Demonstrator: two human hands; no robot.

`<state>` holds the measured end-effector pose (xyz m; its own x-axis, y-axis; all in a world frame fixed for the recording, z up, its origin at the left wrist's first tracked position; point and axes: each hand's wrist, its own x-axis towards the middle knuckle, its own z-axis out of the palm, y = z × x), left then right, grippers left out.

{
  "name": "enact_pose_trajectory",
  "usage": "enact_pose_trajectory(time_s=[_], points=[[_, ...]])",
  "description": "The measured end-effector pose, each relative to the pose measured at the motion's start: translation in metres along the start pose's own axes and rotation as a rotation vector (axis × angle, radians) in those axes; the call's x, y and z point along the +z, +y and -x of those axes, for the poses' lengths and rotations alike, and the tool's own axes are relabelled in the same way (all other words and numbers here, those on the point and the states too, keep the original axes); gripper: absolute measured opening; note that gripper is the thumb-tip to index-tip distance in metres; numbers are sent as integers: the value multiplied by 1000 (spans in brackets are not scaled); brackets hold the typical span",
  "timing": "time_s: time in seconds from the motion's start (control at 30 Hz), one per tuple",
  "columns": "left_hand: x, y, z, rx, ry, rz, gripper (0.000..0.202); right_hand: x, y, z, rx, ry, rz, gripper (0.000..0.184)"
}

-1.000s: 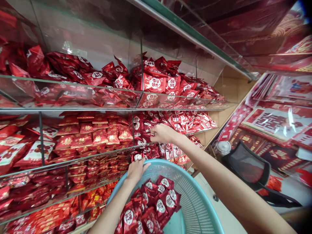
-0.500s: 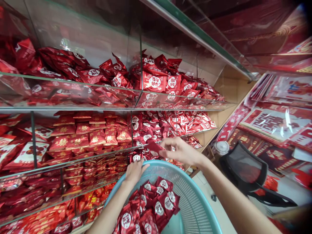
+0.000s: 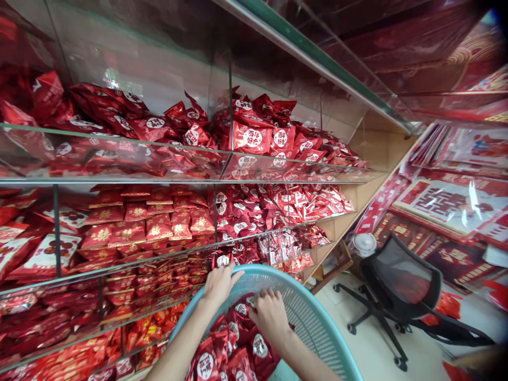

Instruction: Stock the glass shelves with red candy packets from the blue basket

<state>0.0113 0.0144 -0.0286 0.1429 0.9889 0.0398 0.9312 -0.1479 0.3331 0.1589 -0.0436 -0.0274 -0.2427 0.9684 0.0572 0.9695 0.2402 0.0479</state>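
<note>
My left hand [image 3: 219, 284] grips the far rim of a teal plastic basket [image 3: 313, 323], fingers curled over its edge. Inside the basket lies a pile of red snack packets [image 3: 222, 354] with white round labels. My right hand [image 3: 270, 316] is down in the basket on top of the pile, fingers bent over the packets; what it holds, if anything, is hidden under the hand. Just beyond the basket, glass shelves [image 3: 119, 180] carry heaps of the same red packets [image 3: 254, 138] in divided compartments.
Glass dividers split the shelves into bins of different red packets [image 3: 159, 225]. A black mesh office chair [image 3: 400, 280] stands on the floor to the right. Red paper goods [image 3: 448, 201] cover the right-hand wall display. A small white-lidded container [image 3: 364, 243] sits by the shelf end.
My right hand came off the middle shelf with a red packet and dropped down into the basket. The left hand stayed on the basket rim.
</note>
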Motion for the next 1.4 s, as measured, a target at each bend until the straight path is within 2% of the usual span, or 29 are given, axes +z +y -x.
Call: enact_pose_trajectory(time_s=[0.1, 0.17, 0.23, 0.37, 0.47, 0.57, 0.73, 0.87, 0.97, 1.17, 1.3, 1.4], points=[[1, 0, -1, -3, 4, -9, 49, -2, -5, -1, -7, -39, -6, 33], [2, -1, -1, -8, 13, -16, 50, -18, -4, -5, -25, 20, -60, 34], [4, -1, -2, -8, 17, -19, 50, -47, 1, -11, -74, 149, -156, 29], [5, -1, -2, -10, 17, -39, 54, -117, 10, -35, -162, 507, -329, 30], [2, 0, -1, -4, 20, -36, 55, -147, 16, -63, -111, 605, -354, 24], [-1, 1, 0, -8, -6, -15, 54, -150, 20, -92, -30, 515, -325, 25], [0, 0, -1, -14, 6, -9, 56, -138, 19, -119, 52, 285, -384, 36], [4, -3, -2, 8, 38, -13, 56, -132, 16, -124, 124, 267, -573, 30], [4, -3, -2, 16, 42, -15, 56, -131, 18, -124, 125, 236, -785, 29], [0, -1, 0, 14, 32, 3, 55, -154, 40, -109, -10, 90, -1245, 31], [0, -1, -1, 16, 17, 28, 56, -172, 58, -80, -130, 14, -1413, 24], [0, -1, -1, 23, 24, 26, 55, -164, 64, -56, -204, -84, -1420, 23]])
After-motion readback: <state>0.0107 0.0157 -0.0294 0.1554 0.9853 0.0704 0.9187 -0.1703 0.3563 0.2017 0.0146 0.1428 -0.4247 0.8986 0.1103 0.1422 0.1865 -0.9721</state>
